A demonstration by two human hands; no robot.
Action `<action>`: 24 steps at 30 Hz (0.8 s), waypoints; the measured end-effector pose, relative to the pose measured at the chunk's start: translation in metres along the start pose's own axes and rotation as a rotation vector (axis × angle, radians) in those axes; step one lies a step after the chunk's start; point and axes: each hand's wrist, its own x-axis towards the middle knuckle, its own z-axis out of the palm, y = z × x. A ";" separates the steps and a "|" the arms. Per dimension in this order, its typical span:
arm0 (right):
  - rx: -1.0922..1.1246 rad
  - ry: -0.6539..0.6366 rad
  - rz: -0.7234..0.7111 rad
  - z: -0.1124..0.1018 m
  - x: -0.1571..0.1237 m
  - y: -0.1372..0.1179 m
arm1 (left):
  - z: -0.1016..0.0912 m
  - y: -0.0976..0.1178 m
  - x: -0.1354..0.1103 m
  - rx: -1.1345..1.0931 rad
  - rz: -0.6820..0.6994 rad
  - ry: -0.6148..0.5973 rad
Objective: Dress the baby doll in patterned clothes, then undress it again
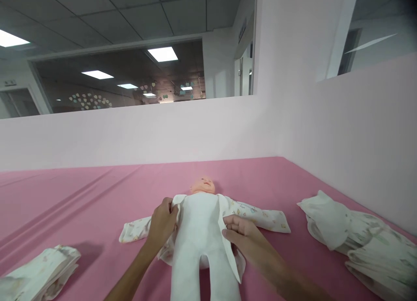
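On pink surface point(81, 196): doll point(199, 231) on back, over open baby shirt point(260, 216). Left hand point(162, 223) closed tight on shirt edge beside doll. Right hand point(241, 231) pinching other flap.

Bright, even overhead light from white ceiling panels point(162, 54), the leftmost panel point(9, 38) glaring; soft faint shadow on pink tablecloth point(87, 249) beside folded stack point(42, 270); centre sharp, forearm behind right hand point(243, 231) blurred, wall lines leaning outward with wide-angle distortion.
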 end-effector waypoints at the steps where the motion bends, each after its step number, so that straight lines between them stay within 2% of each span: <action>1: 0.011 -0.011 0.004 0.000 0.001 0.001 | -0.003 -0.002 -0.002 -0.050 -0.029 -0.005; 7: -0.094 0.054 0.034 -0.004 -0.006 0.002 | -0.009 -0.007 -0.012 -0.289 -0.145 -0.038; 11: -0.079 0.009 0.029 -0.006 -0.020 -0.002 | -0.013 -0.001 -0.012 -0.315 -0.176 -0.009; 13: -0.053 -0.009 0.030 -0.008 -0.024 -0.001 | -0.017 0.004 -0.013 -0.397 -0.204 -0.018; 18: 0.047 -0.073 0.028 -0.007 -0.011 0.001 | -0.025 0.029 -0.019 -0.840 -0.359 -0.207; 20: 0.060 -0.050 0.009 -0.003 -0.002 -0.002 | -0.025 0.043 -0.019 -0.932 -0.359 -0.284; 22: 0.049 -0.010 -0.015 0.000 0.005 -0.007 | -0.024 0.055 -0.019 -0.913 -0.281 -0.380; 24: 0.007 -0.056 -0.031 0.002 0.011 -0.013 | -0.022 0.061 -0.019 -0.757 -0.169 -0.491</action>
